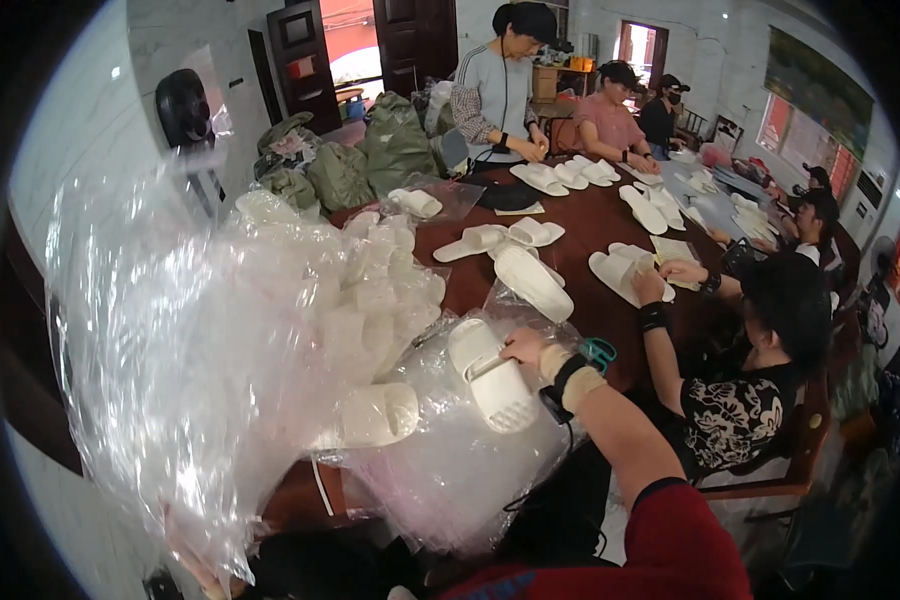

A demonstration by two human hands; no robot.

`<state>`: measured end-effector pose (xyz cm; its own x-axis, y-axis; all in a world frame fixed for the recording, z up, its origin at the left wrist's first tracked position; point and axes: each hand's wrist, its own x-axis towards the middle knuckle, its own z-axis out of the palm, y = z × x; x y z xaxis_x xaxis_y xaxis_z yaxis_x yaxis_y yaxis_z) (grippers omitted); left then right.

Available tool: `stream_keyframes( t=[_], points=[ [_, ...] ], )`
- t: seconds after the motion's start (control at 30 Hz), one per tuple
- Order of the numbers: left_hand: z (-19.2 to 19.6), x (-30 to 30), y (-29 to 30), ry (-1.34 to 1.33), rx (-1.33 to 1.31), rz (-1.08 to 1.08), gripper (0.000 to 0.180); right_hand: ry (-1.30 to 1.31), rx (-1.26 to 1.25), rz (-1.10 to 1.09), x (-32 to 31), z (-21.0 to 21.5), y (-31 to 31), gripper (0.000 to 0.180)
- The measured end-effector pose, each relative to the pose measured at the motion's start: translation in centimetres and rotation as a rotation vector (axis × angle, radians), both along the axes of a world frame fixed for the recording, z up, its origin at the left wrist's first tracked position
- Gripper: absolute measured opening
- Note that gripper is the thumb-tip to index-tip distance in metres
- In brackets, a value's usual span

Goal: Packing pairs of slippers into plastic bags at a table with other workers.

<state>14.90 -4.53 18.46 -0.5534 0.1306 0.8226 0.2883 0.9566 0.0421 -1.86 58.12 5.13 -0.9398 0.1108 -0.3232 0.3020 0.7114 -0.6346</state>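
Observation:
My right hand (526, 346), with a band round its wrist, is closed on the strap of a white slide slipper (498, 392). This slipper is tilted above a sheet of clear plastic (440, 490). At the lower left edge, my left hand (196, 562) is partly covered by a large clear plastic bag (200, 370); its fingers are hard to make out. The bag bulges up high on the left. Another white slipper (380, 414) lies between the bag and the plastic sheet. Beyond them is a heap of wrapped white slippers (380, 270).
Teal-handled scissors (599, 353) lie right of my right hand. More slippers (533, 283) are spread along the brown table (580, 245). A co-worker (745, 370) sits close on my right, handling a slipper (625, 272). Other people work farther along; green sacks (398, 148) stand behind.

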Motion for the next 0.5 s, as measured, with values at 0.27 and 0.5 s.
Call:
stream_keyframes(
  t=[0.27,0.5],
  points=[
    [4.8,-1.5,-0.7,-0.328,0.447,0.089,0.048,0.185,-0.343,0.24,-4.1,4.7,9.2,0.019],
    [10.2,-2.0,0.8,-0.538,0.88,0.217,0.044,0.298,-0.415,-0.395,-9.1,9.4,10.6,0.025]
  ],
)
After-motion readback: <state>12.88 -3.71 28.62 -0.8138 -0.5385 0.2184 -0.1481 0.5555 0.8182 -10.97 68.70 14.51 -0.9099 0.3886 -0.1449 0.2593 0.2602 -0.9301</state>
